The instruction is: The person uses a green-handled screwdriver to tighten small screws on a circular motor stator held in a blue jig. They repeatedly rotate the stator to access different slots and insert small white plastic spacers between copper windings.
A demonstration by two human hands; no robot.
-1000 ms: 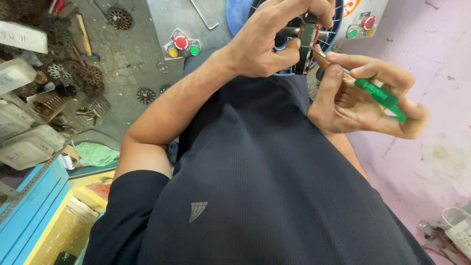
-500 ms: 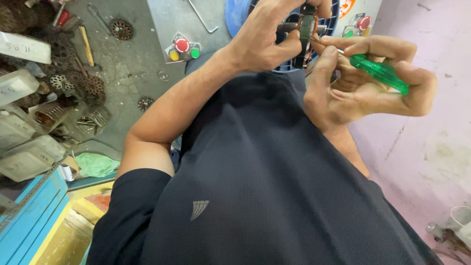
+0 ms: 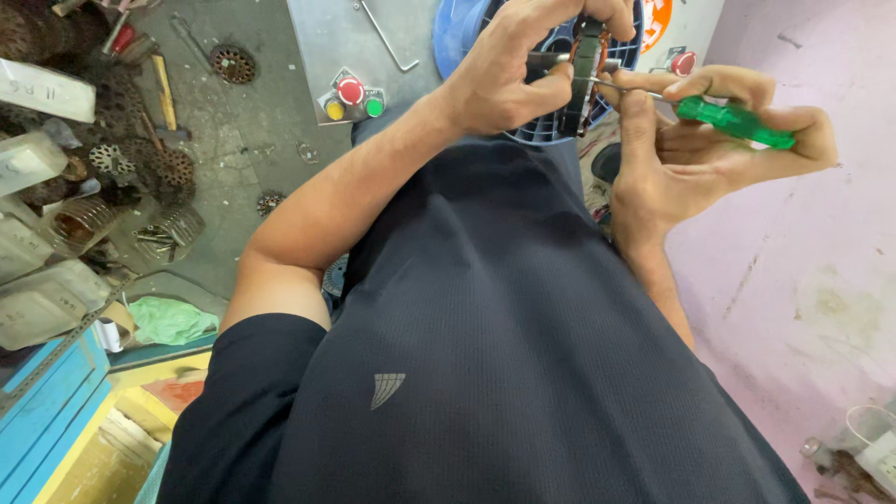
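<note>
Screwdriver (image 3: pixel 733 121) with the green handle lies across the right hand (image 3: pixel 695 154), fingers wrapped around it, its thin shaft reaching into the small wound coil part (image 3: pixel 586 65). Left hand (image 3: pixel 509 70) pinches that part by its edges, up in front of the chest. It looks stiff and light, but the copper windings seem delicate; hold the frame, not the wire.

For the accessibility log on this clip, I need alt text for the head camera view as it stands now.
Seen from above, the left hand grips a small dark motor part with copper windings, while the right hand holds a green-handled screwdriver with its tip at that part. Below are a dark shirt, a grey floor strewn with metal parts and a pink wall.
</note>
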